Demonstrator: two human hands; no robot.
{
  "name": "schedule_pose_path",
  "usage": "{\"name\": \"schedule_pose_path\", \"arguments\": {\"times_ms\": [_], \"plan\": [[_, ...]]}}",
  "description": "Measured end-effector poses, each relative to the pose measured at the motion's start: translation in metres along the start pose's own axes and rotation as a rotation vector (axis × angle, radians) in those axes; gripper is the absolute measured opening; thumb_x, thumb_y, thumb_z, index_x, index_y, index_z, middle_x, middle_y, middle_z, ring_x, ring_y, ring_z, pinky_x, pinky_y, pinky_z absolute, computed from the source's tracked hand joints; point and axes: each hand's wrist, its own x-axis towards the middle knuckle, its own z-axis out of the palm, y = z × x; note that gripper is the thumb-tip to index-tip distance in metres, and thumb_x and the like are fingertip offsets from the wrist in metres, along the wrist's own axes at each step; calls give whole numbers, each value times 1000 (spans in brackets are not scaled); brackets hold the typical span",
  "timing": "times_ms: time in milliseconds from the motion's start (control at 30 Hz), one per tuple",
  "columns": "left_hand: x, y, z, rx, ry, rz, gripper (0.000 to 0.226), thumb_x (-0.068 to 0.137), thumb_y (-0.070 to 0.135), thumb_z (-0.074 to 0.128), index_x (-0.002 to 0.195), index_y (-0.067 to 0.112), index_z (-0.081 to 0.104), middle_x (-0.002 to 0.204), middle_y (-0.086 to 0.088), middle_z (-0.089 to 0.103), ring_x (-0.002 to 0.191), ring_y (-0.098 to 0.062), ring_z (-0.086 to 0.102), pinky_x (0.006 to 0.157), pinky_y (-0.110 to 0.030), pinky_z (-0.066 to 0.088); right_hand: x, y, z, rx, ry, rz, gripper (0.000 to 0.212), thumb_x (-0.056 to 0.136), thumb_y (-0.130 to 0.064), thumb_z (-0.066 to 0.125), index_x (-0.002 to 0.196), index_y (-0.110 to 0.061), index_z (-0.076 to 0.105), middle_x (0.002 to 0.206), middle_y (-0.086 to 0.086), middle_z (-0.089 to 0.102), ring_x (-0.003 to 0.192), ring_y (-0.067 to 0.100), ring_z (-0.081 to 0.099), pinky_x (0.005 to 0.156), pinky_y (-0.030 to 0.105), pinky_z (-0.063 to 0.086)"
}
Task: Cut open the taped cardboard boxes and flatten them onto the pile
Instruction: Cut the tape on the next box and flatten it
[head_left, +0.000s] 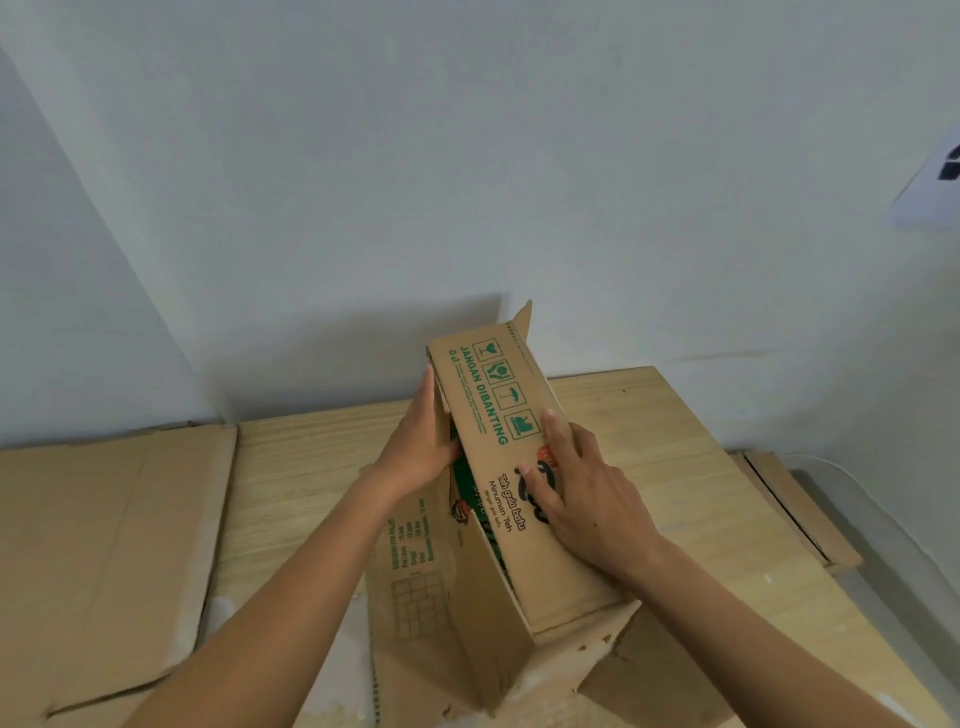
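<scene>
Box look: brown cardboard box (545, 571) with green print reading "JANGAN DIBANTING", four handling icons and dark lettering lower down.
Box state: opened and half collapsed. The far flap (522, 317) sticks up and a printed near flap (415, 623) splays out low.
Box pose: the long printed panel faces up, tilted, with its far end raised.
Box place: middle of the wooden surface (291, 467). The left hand (421, 441) lies flat against its left side, and the right hand (587, 493) spreads its fingers on the top panel.
Pile: flattened brown cardboard (104, 545) lying flat at the left, apart from the box.
</scene>
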Motion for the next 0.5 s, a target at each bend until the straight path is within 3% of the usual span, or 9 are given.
{"name": "schedule_pose_path", "arguments": {"times_ms": [100, 167, 233, 300, 400, 500], "plan": [[4, -13, -2, -13, 56, -41, 70, 96, 10, 54, 151, 23, 13, 125, 17, 40, 110, -2, 45, 65, 0, 36, 6, 1, -3, -4, -28, -9, 66, 96, -54, 30, 149, -31, 0, 147, 0, 25, 93, 18, 61, 77, 35, 53], [5, -29, -7, -8, 110, -101, 67, 98, 7, 46, 152, 26, 12, 128, -4, 57, 98, -17, 61, 64, -13, 45, 10, 2, -4, -7, -31, -12, 66, 95, -55, 31, 149, -32, 1, 147, 0, 26, 94, 17, 60, 78, 35, 53], [4, -47, -19, -10, 151, -161, 63, 98, 5, 41, 152, 28, 19, 115, -23, 61, 89, -30, 61, 73, -32, 49, 13, 3, -6, -3, -32, -17, 66, 95, -55, 33, 149, -31, 3, 146, -1, 27, 98, 17, 59, 81, 35, 53], [1, -63, -35, -36, 150, -189, 59, 98, 5, 40, 150, 30, 27, 104, -22, 63, 85, -35, 60, 74, -37, 50, 16, 6, -9, 5, -42, -42, 68, 94, -55, 34, 150, -31, 4, 146, -3, 28, 103, 16, 58, 85, 34, 51], [-11, -79, -58, -53, 126, -184, 57, 97, 3, 39, 145, 33, 35, 101, -14, 64, 83, -26, 61, 68, -31, 50, 22, 8, -16, -20, -81, -117, 71, 91, -59, 33, 151, -32, 5, 146, -5, 29, 109, 12, 55, 89, 32, 49], [-23, -89, -77, -74, 132, -185, 54, 96, -1, 40, 136, 35, 42, 100, 3, 62, 79, 0, 57, 63, -11, 42, 24, 7, -19, -38, -110, -163, 76, 85, -64, 28, 151, -33, 7, 147, -6, 29, 113, 12, 53, 91, 29, 46]]}}
